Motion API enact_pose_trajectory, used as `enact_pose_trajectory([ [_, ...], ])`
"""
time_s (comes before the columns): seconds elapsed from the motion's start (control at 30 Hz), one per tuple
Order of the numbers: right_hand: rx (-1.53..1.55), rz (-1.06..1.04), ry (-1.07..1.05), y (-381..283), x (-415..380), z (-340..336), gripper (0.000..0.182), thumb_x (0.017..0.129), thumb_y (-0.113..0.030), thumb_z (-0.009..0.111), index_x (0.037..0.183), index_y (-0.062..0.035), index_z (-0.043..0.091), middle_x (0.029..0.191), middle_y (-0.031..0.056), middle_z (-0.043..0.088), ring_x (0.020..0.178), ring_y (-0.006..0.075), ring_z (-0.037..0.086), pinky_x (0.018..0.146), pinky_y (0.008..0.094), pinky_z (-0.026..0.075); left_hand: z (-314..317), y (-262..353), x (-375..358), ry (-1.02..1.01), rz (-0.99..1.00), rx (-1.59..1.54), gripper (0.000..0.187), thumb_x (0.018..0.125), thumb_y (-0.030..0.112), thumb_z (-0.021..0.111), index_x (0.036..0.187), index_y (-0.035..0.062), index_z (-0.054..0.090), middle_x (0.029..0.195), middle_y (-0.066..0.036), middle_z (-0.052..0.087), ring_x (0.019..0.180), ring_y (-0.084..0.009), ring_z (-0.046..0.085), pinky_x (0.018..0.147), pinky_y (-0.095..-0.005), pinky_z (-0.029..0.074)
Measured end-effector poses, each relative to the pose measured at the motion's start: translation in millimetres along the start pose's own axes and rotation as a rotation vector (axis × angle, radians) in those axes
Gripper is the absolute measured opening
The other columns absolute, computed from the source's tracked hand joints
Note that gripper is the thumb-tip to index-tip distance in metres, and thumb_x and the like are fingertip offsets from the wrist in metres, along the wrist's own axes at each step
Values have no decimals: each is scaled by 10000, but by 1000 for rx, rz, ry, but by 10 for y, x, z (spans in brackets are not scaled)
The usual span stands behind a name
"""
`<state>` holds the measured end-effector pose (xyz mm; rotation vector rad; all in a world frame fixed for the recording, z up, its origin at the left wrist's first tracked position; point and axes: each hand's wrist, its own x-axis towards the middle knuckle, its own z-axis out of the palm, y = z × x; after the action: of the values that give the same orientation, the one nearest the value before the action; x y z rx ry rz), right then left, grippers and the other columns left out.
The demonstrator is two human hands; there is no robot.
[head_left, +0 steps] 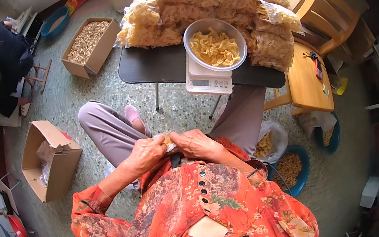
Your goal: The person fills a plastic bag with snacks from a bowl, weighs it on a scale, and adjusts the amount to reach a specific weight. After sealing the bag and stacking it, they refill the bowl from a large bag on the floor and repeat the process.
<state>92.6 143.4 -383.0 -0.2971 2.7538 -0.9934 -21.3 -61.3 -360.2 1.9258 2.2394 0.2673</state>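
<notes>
My left hand (148, 153) and my right hand (194, 144) meet low over my lap, fingers closed. Between them is a small clear plastic bag (170, 142) with yellowish pieces inside, mostly covered by my fingers; both hands grip its top edge. Ahead, a white digital scale (208, 82) rests at the near edge of a dark folding table (142, 66). On the scale stands a translucent bowl (243, 54) of curled yellow strips (214, 47). Filled clear bags (211, 0) of similar pieces are piled behind it.
At left stand an open cardboard box (66, 161) holding plastic and another box (109, 37) full of pieces. Blue basins (306, 177) and a plastic sack (279, 142) sit low right, near a wooden chair (309, 86). Another person (6, 57) sits at far left.
</notes>
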Motion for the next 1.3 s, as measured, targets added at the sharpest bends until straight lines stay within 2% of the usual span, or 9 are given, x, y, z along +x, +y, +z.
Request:
enact_pose_trajectory([
  [0.1, 134, -71, 111, 0, 27, 18, 353, 885, -95, 665, 1157, -13, 455, 829, 228, 683, 796, 437, 686, 689, 532, 529, 32, -40, -73, -71, -25, -27, 101, 866, 128, 616, 910, 54, 668, 940, -90, 607, 823, -260, 710, 643, -394, 567],
  [0.23, 183, -233, 183, -3, 64, -5, 328, 833, -141, 731, 1081, -42, 541, 973, 189, 630, 921, 406, 659, 772, 498, 536, -5, -133, -61, -103, -11, -48, 71, 864, 111, 606, 874, 54, 648, 900, -94, 618, 835, -277, 708, 679, -405, 562],
  [0.37, 112, -105, 190, 64, 86, 152, 152, 830, -97, 696, 953, -44, 624, 877, 157, 569, 850, 381, 626, 730, 479, 521, -13, -165, -35, -118, 25, -53, 70, 856, 118, 613, 883, 54, 626, 896, -92, 612, 843, -279, 693, 693, -414, 545],
  [0.47, 28, -71, 166, 85, 95, 162, 91, 843, -96, 663, 843, -32, 599, 874, 158, 565, 854, 383, 627, 719, 488, 512, -20, -171, -12, 49, 120, -72, 96, 848, 144, 630, 907, 68, 625, 948, -78, 554, 828, -248, 653, 683, -391, 546],
  [0.7, -1, -80, 214, 30, 88, 54, 54, 829, -43, 631, 847, -17, 587, 924, 168, 576, 913, 401, 628, 763, 496, 526, -66, -202, -11, 120, 175, -38, 104, 851, 148, 624, 916, 67, 633, 979, -72, 554, 843, -248, 657, 710, -370, 558],
  [0.9, -57, -120, 309, 2, 147, 53, 131, 832, -35, 634, 952, -52, 585, 922, 145, 581, 910, 371, 633, 748, 471, 549, -82, -204, -29, 114, 17, -49, 172, 836, 139, 633, 978, 50, 595, 951, -99, 568, 840, -261, 672, 704, -375, 560],
  [1.1, -79, -179, 525, -130, 179, -22, 143, 844, -66, 631, 986, -76, 618, 952, 100, 608, 869, 314, 632, 709, 415, 555, -67, -211, -4, 283, 17, 181, 104, 818, 132, 632, 868, 49, 594, 867, -80, 555, 771, -223, 656, 647, -354, 546],
  [1.2, -181, -173, 421, -127, 155, 16, 160, 877, -59, 650, 1032, -97, 657, 926, 103, 599, 868, 320, 619, 717, 414, 536, -28, -184, 20, 183, -26, 203, 72, 801, 123, 639, 773, 57, 631, 858, -91, 571, 781, -233, 657, 643, -370, 531],
  [1.3, -165, -98, 326, -115, 161, 113, 73, 857, -75, 645, 927, -90, 659, 906, 103, 578, 878, 312, 595, 734, 429, 518, 4, -149, 65, 89, -37, 151, 77, 791, 117, 643, 734, 73, 670, 865, -103, 592, 799, -254, 657, 658, -409, 509],
])
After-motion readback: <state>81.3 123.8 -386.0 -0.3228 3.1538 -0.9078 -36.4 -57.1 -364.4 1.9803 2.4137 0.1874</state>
